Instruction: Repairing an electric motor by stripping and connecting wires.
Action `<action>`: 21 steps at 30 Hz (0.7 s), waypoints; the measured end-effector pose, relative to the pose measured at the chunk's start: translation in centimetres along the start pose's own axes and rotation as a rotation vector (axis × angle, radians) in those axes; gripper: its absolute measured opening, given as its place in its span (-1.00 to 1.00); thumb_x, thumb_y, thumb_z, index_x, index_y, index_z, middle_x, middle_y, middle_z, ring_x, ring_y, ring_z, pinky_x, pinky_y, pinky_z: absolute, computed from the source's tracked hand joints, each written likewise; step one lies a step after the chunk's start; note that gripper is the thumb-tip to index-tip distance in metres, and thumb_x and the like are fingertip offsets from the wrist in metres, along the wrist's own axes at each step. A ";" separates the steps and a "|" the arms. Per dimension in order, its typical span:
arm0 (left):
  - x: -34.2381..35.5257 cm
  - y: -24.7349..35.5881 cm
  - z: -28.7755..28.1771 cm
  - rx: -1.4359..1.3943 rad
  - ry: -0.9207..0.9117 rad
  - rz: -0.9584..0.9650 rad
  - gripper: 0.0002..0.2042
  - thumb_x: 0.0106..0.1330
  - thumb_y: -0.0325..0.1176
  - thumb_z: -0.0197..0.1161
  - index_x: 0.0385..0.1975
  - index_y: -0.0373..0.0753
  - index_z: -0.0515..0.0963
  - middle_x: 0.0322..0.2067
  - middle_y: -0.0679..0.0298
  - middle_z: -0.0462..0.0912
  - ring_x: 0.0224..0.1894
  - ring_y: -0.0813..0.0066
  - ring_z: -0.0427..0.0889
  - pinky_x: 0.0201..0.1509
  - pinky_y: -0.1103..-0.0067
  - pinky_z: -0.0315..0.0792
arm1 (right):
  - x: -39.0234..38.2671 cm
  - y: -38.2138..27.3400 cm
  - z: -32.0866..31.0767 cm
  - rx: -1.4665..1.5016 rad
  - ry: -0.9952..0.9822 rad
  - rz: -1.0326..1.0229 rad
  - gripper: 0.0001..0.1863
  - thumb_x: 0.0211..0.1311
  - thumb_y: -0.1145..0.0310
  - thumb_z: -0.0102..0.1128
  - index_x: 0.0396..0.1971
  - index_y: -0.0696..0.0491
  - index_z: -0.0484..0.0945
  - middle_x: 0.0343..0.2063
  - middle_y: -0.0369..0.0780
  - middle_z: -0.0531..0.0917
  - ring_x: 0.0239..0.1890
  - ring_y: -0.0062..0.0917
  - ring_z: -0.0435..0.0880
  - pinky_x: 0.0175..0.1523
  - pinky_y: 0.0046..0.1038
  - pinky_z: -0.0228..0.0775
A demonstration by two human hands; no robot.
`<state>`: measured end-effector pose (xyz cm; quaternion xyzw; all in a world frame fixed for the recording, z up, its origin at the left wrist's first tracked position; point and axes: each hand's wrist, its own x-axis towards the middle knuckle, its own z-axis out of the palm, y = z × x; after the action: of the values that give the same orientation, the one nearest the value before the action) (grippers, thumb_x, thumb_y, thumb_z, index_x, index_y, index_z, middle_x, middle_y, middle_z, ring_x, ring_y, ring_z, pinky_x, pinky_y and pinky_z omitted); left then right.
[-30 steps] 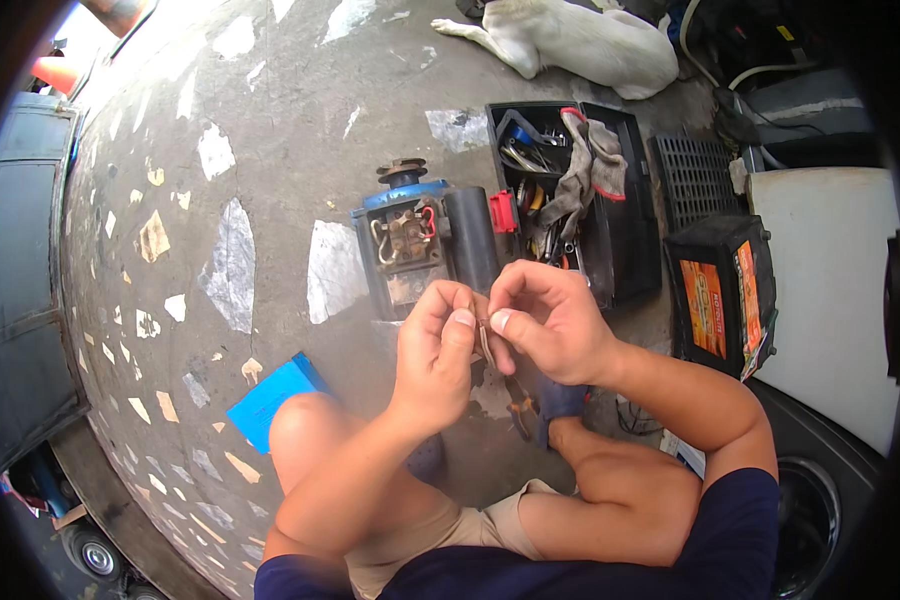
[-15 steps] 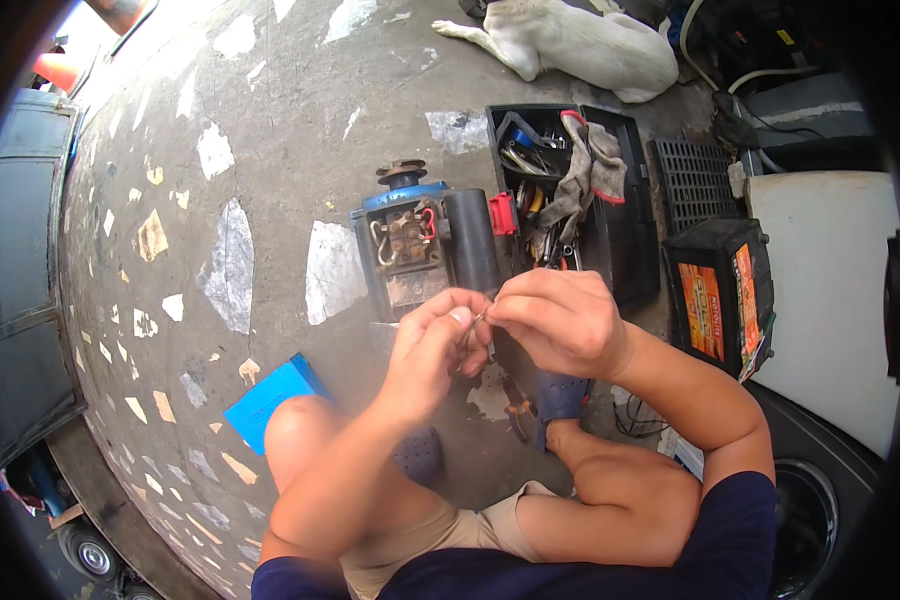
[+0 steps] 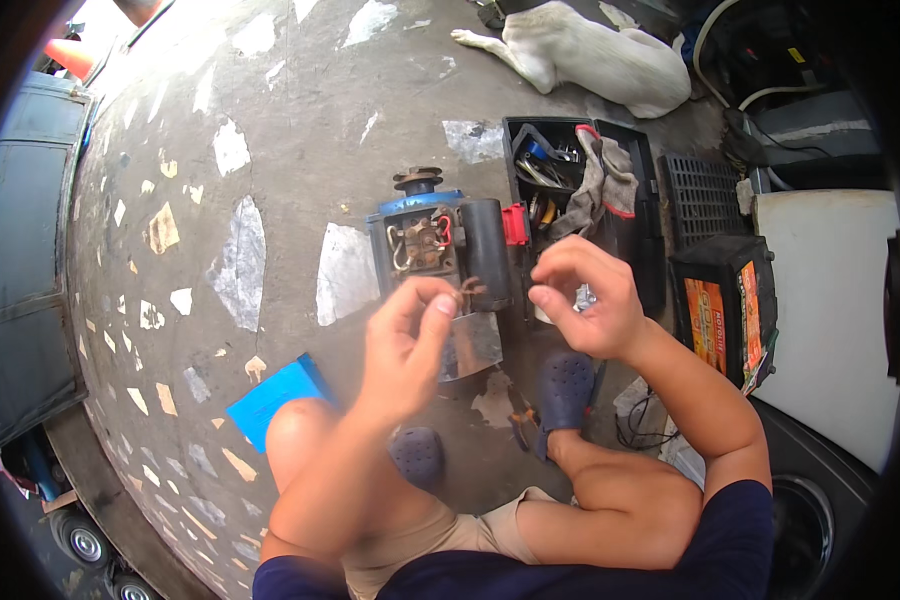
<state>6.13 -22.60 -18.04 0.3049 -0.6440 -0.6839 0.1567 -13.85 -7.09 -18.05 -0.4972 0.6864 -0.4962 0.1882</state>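
Note:
My left hand (image 3: 405, 345) pinches a thin wire with loose copper-coloured strands (image 3: 471, 288), just below an electric motor (image 3: 420, 250) with a blue end housing, pulley and exposed terminals. My right hand (image 3: 595, 310) is apart from the left, fingers curved with a gap between thumb and forefinger; I see nothing held in it. Behind it lies an open black toolbox (image 3: 645, 260) with tools and grey gloves (image 3: 590, 185). Pliers (image 3: 525, 425) lie on the floor between my feet, slightly blurred.
A black battery (image 3: 692, 262) and a white panel (image 3: 820, 310) stand to my right, near a plastic grate (image 3: 700, 200). A white dog (image 3: 610, 65) lies at the top. A blue flat object (image 3: 255, 415) lies by my left knee. A metal door (image 3: 20, 250) edges the left side.
My hands have separated: the right has lifted off the wire and moved right and up, while the left keeps pinching it slightly farther left. The view has shifted a little.

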 end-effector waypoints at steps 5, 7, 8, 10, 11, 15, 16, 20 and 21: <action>3.8 -2.1 -6.1 0.555 0.151 0.214 -0.87 0.56 -0.45 0.23 -0.11 -0.33 0.69 -0.27 0.31 0.61 -0.25 0.56 0.50 -0.15 0.57 0.42 | 2.0 1.3 2.9 0.049 -0.140 0.141 -0.88 0.30 0.47 0.36 -0.20 0.12 0.65 -0.33 -0.20 0.67 -0.38 -0.42 0.69 -0.24 -0.39 0.53; 4.3 -2.3 -6.5 0.625 0.199 0.153 -0.88 0.47 -0.45 0.29 -0.14 -0.30 0.73 -0.25 0.11 0.62 -0.18 0.16 0.66 -0.03 0.37 0.50 | 2.6 2.5 4.0 -0.009 -0.138 0.070 -0.87 0.27 0.47 0.36 -0.21 0.11 0.65 -0.33 -0.20 0.67 -0.33 -0.36 0.69 -0.18 -0.34 0.53; 4.4 -2.8 -6.6 0.630 0.204 0.152 -0.88 0.47 -0.45 0.29 -0.14 -0.30 0.73 -0.25 0.11 0.62 -0.18 0.16 0.66 -0.03 0.37 0.50 | 2.9 2.9 4.5 -0.070 -0.137 -0.001 -0.86 0.24 0.47 0.37 -0.21 0.10 0.65 -0.32 -0.20 0.67 -0.28 -0.31 0.68 -0.12 -0.29 0.53; 4.7 -4.0 -6.5 0.587 0.237 0.144 -0.89 0.45 -0.46 0.33 -0.13 -0.25 0.74 -0.26 0.13 0.58 -0.21 0.20 0.64 -0.07 0.37 0.49 | 3.7 3.3 5.5 -0.094 -0.145 -0.021 -0.84 0.20 0.47 0.38 -0.23 0.09 0.65 -0.27 -0.20 0.65 -0.13 -0.23 0.63 0.00 -0.23 0.50; 4.8 -4.3 -6.4 0.602 0.246 0.146 -0.89 0.41 -0.47 0.36 -0.14 -0.20 0.75 -0.27 0.14 0.57 -0.22 0.20 0.61 -0.09 0.36 0.48 | 4.2 3.5 6.0 -0.126 -0.130 -0.066 -0.84 0.19 0.47 0.38 -0.23 0.08 0.66 -0.24 -0.19 0.64 -0.09 -0.22 0.61 0.03 -0.24 0.49; 5.4 -6.2 -6.7 0.702 0.266 0.277 -0.88 0.44 -0.49 0.36 -0.11 -0.17 0.77 -0.21 0.25 0.47 -0.31 0.48 0.49 -0.26 0.52 0.43 | 5.6 3.7 8.0 -0.166 -0.127 -0.108 -0.80 0.17 0.47 0.41 -0.19 0.06 0.69 -0.09 -0.17 0.60 0.05 -0.20 0.55 0.15 -0.22 0.43; 5.6 -6.1 -6.7 0.701 0.270 0.276 -0.88 0.44 -0.49 0.36 -0.11 -0.17 0.77 -0.21 0.25 0.47 -0.31 0.48 0.49 -0.26 0.52 0.43 | 5.9 3.9 8.3 -0.200 -0.113 -0.131 -0.79 0.17 0.48 0.42 -0.17 0.06 0.71 -0.05 -0.16 0.60 0.06 -0.20 0.53 0.17 -0.23 0.42; 5.7 -5.6 -6.5 0.792 0.258 0.411 -0.84 0.36 -0.49 0.42 -0.12 -0.12 0.77 -0.16 0.21 0.46 -0.30 0.35 0.49 -0.24 0.45 0.47 | 6.4 4.1 9.2 -0.260 -0.112 -0.117 -0.75 0.14 0.46 0.45 -0.15 0.02 0.72 0.05 -0.13 0.57 0.18 -0.14 0.47 0.26 -0.17 0.37; 5.6 -5.4 -6.5 0.819 0.240 0.385 -0.84 0.35 -0.49 0.42 -0.11 -0.12 0.77 -0.13 0.20 0.46 -0.30 0.35 0.49 -0.23 0.44 0.47 | 6.4 4.1 9.3 -0.262 -0.115 -0.116 -0.75 0.14 0.46 0.45 -0.15 0.02 0.72 0.05 -0.13 0.57 0.18 -0.14 0.47 0.26 -0.17 0.37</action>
<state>6.83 -30.43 -24.42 0.2933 -0.8832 -0.2918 0.2209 -11.72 -17.19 -24.17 -0.5840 0.7033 -0.3833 0.1317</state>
